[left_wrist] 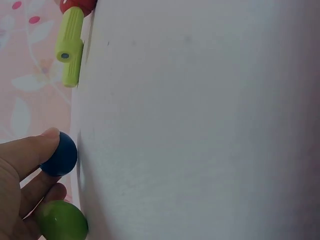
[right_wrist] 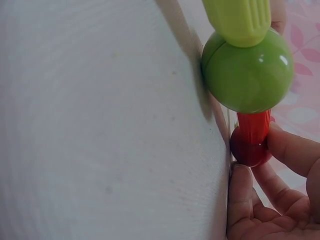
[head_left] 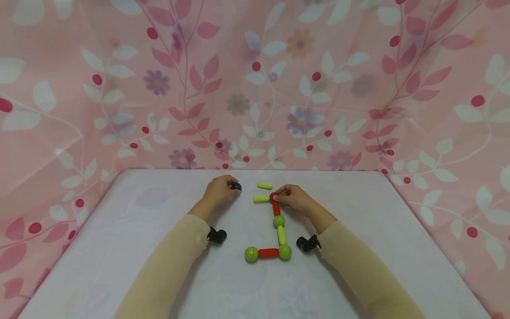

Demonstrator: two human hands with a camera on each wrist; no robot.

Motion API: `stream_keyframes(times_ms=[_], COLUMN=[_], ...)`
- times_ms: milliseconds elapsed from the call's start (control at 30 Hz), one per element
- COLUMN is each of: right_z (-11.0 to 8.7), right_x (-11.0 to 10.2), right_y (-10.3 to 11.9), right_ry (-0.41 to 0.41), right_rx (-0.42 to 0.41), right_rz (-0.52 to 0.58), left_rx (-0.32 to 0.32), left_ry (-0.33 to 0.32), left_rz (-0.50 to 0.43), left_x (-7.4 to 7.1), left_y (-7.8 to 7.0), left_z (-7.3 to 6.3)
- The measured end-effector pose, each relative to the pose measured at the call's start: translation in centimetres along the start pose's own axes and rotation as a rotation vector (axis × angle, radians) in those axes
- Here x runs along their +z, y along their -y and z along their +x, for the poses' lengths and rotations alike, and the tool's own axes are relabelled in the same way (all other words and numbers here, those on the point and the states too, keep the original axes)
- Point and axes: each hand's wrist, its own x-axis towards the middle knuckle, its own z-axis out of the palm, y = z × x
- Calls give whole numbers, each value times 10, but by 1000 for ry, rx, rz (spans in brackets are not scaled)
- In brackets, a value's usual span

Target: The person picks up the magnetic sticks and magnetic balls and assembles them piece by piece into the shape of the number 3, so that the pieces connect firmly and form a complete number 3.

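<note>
My left hand [head_left: 219, 193] pinches a dark blue ball [left_wrist: 61, 155] between thumb and fingers, at the far side of the table. A green ball [left_wrist: 62, 221] sits close by its lower fingers, hidden under the hand in the head view. My right hand [head_left: 294, 199] holds a red ball [right_wrist: 251, 147] at the far end of a chain. From that ball a yellow-green stick [head_left: 261, 199] points left and a red stick [head_left: 276, 208] runs toward me. The chain goes on through a green ball [head_left: 279, 222], another yellow-green stick [head_left: 281, 235] and a green corner ball [head_left: 284, 252].
From the corner a red stick [head_left: 268, 253] leads left to a green end ball [head_left: 251, 254]. One loose yellow-green stick [head_left: 264, 185] lies behind the chain. The white table [head_left: 139, 248] ends at a floral cloth [head_left: 255, 88]. Black wrist cameras [head_left: 217, 235] sit on both sleeves.
</note>
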Motion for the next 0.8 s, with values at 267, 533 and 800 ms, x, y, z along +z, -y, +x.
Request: stream_keyframes(times_ms=[267, 533, 800], right_z=[-1, 0, 1], right_x=[1, -1, 0], right_y=[1, -1, -1], right_ry=[0, 5, 10], right_rx=[-2, -13, -8], right_rz=[-3, 1, 9], left_rx=[48, 71, 90], left_ry=[10, 1, 19], left_rz=[38, 42, 7], left_x=[3, 3, 3], left_y=[-9, -13, -16], left_z=[-6, -12, -18])
